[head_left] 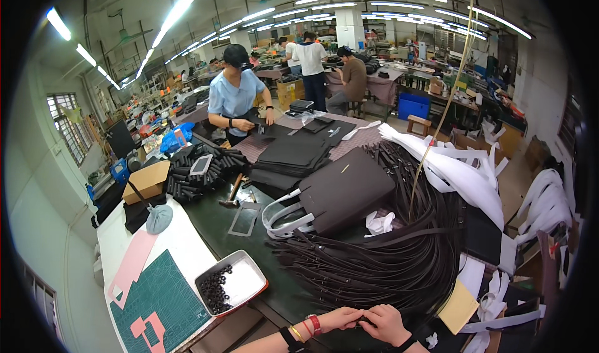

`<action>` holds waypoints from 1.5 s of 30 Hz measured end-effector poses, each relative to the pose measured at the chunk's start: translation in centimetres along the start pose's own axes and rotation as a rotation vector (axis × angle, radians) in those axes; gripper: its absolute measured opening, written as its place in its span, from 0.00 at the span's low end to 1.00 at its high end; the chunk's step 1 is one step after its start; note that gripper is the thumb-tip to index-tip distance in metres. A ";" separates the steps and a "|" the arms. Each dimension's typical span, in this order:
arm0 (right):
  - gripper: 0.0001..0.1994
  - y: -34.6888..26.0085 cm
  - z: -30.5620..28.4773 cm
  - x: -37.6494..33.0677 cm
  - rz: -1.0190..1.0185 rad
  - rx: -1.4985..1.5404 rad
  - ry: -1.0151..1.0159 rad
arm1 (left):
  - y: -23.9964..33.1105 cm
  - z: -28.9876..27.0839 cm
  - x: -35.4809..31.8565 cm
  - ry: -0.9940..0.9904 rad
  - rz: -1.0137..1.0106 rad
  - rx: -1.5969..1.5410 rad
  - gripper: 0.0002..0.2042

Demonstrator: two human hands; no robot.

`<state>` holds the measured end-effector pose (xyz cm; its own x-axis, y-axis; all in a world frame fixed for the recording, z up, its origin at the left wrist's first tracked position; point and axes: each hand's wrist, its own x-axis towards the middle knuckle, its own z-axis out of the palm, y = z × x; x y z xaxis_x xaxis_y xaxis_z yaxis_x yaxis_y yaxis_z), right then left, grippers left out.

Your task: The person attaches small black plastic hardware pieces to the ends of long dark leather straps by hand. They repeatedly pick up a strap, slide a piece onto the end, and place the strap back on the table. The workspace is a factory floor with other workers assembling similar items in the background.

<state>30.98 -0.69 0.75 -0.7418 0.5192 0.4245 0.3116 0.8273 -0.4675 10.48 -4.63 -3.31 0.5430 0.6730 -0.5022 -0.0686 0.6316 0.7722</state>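
At the near edge of the table my left hand [340, 320] and my right hand [387, 325] meet, fingers pinched together. Something small and dark is between their fingertips, too hidden to make out. Just beyond them lies a large bundle of long black straps [387, 265], with small metal pieces showing along it. A black bag [347, 189] with pale grey handles [288, 227] rests on its side behind the straps. To the left of my hands, a white tray [246, 272] holds a heap of small black ring-like parts [215, 292].
A green cutting mat [163, 294] with pink templates [134, 259] lies at the left. Farther off are a hammer [232, 191], a grey frame [244, 221], black rolls [215, 177] and stacked black panels [293, 153]. White strips [455, 175] lie right. A co-worker [236, 94] stands across the table.
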 end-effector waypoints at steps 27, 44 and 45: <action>0.10 4.9 1.5 -2.8 -0.061 -0.046 -0.037 | -3.4 -1.1 1.3 0.464 0.281 0.576 0.14; 0.05 2.4 9.5 -14.1 0.287 -0.228 -0.459 | -7.0 -2.4 1.6 0.732 0.316 1.131 0.12; 0.05 2.5 9.2 -14.0 0.270 -0.199 -0.452 | -6.7 -3.3 0.4 0.744 0.317 1.047 0.09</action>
<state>36.71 -7.89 -13.53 -0.7873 0.6107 -0.0849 0.5991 0.7252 -0.3392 8.44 -7.32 -9.95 0.0141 0.9968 -0.0784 0.7502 0.0413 0.6600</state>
